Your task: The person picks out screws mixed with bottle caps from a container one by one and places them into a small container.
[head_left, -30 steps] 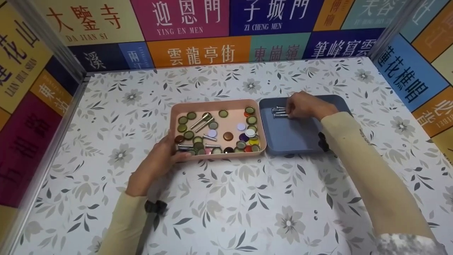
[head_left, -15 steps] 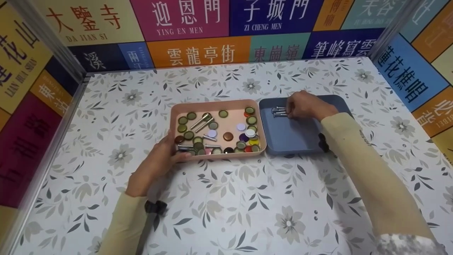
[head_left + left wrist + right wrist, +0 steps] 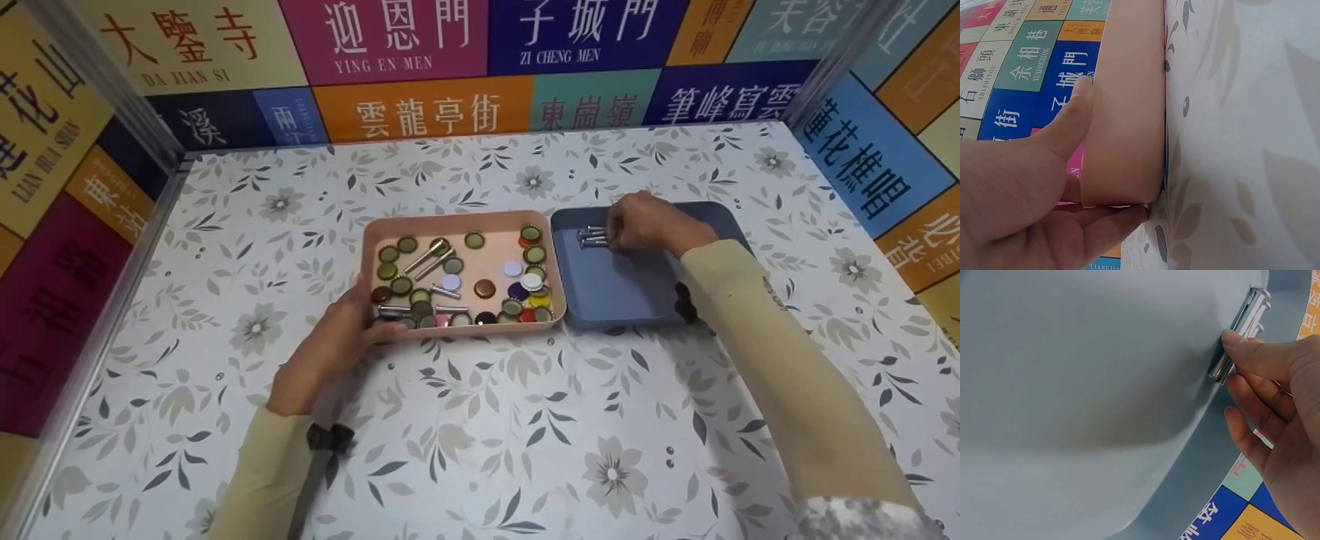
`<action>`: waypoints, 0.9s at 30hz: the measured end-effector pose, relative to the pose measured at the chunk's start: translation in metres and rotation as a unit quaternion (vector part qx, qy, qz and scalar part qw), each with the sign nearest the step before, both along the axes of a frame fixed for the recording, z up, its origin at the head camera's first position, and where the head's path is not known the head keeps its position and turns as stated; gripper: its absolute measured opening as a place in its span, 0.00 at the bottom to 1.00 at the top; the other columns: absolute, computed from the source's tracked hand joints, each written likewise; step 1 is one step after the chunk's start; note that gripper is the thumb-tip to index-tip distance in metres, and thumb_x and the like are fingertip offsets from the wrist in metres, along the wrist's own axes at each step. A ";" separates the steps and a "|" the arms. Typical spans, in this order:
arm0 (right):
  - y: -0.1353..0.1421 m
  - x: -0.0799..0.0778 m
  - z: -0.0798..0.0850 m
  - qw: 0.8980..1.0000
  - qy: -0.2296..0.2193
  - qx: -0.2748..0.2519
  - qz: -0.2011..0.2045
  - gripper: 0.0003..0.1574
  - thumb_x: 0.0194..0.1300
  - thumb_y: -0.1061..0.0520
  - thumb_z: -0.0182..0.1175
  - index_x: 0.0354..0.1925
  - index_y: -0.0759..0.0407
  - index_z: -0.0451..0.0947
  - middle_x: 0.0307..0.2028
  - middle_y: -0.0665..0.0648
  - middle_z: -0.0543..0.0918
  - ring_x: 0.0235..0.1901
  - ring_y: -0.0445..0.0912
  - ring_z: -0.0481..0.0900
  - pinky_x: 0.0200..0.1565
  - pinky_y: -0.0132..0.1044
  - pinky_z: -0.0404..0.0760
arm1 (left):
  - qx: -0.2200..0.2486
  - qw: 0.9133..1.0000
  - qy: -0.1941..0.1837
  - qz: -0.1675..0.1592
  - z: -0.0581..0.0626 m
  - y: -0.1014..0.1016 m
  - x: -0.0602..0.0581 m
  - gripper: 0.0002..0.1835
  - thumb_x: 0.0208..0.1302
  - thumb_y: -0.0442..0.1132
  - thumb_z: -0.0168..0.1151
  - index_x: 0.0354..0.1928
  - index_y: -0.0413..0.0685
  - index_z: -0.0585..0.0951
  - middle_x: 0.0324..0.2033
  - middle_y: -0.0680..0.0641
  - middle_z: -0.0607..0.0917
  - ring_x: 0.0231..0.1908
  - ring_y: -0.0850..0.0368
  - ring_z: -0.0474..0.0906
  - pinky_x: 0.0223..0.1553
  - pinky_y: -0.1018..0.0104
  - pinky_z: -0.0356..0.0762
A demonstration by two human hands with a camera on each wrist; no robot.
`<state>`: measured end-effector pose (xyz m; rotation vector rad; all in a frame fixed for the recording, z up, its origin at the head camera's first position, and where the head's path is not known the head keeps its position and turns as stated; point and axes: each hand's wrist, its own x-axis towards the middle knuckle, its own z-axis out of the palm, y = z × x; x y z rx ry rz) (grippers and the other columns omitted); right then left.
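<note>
My left hand (image 3: 337,330) holds the left end of a pink tray (image 3: 442,225). In the left wrist view its thumb lies at the rim and its fingers (image 3: 1112,225) bend against the tray's outer side. Bottle caps (image 3: 484,288) and several silver bolts (image 3: 424,259) lie mixed in this tray. Inside the blue tray (image 3: 615,292), my right hand (image 3: 645,221) pinches a small bundle of bolts (image 3: 1247,320) between thumb and fingers, close by the tray wall. The bolts lie side by side, heads pointing left in the head view; the hand covers their other ends there.
The two trays stand side by side, touching, on a table with a leaf-and-flower cloth (image 3: 480,435). Panels with coloured lettering (image 3: 420,112) rise behind the table and along both sides.
The nearest bolt in the blue tray has shifted slightly towards the others under my right hand. My left hand and the pink tray stay where they were.
</note>
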<state>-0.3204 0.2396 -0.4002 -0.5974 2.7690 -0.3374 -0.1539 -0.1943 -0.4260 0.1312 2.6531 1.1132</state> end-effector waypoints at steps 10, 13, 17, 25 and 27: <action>-0.005 -0.001 -0.004 1.000 0.011 0.005 0.012 0.08 0.51 0.65 0.61 0.30 0.59 0.86 0.32 0.57 0.87 0.29 0.49 0.79 0.32 0.38 0.75 | -0.011 1.000 0.017 -0.009 -0.003 -0.002 0.000 0.51 0.68 0.47 0.66 0.80 0.44 0.43 0.68 0.34 0.69 0.59 0.46 0.72 0.66 0.49 0.68; -0.005 -0.001 -0.004 1.000 0.013 0.004 0.013 0.09 0.50 0.66 0.61 0.30 0.60 0.86 0.31 0.57 0.87 0.29 0.49 0.79 0.32 0.37 0.75 | -0.007 1.000 0.026 -0.013 -0.002 -0.002 0.000 0.50 0.67 0.46 0.66 0.80 0.46 0.45 0.66 0.36 0.72 0.55 0.47 0.74 0.61 0.52 0.71; -0.006 -0.001 -0.004 1.000 0.013 0.002 0.012 0.07 0.50 0.65 0.63 0.30 0.60 0.86 0.31 0.57 0.87 0.29 0.49 0.79 0.31 0.37 0.75 | -0.013 0.999 0.033 -0.017 -0.002 -0.001 -0.001 0.50 0.67 0.47 0.66 0.80 0.46 0.45 0.60 0.36 0.75 0.49 0.48 0.75 0.54 0.55 0.72; -0.015 0.001 -0.004 0.999 0.022 -0.009 0.028 0.03 0.51 0.62 0.67 0.29 0.60 0.85 0.29 0.57 0.86 0.26 0.47 0.77 0.29 0.36 0.73 | -0.008 1.000 0.019 -0.011 -0.002 -0.001 0.000 0.52 0.67 0.47 0.66 0.81 0.46 0.42 0.65 0.36 0.73 0.55 0.46 0.76 0.61 0.52 0.72; -0.018 0.001 -0.004 0.999 0.027 -0.014 0.034 0.03 0.52 0.62 0.68 0.29 0.61 0.84 0.29 0.58 0.86 0.26 0.47 0.77 0.30 0.36 0.74 | -0.006 1.000 0.015 -0.010 -0.001 -0.001 0.000 0.52 0.67 0.47 0.66 0.81 0.47 0.42 0.67 0.36 0.71 0.57 0.46 0.75 0.64 0.50 0.71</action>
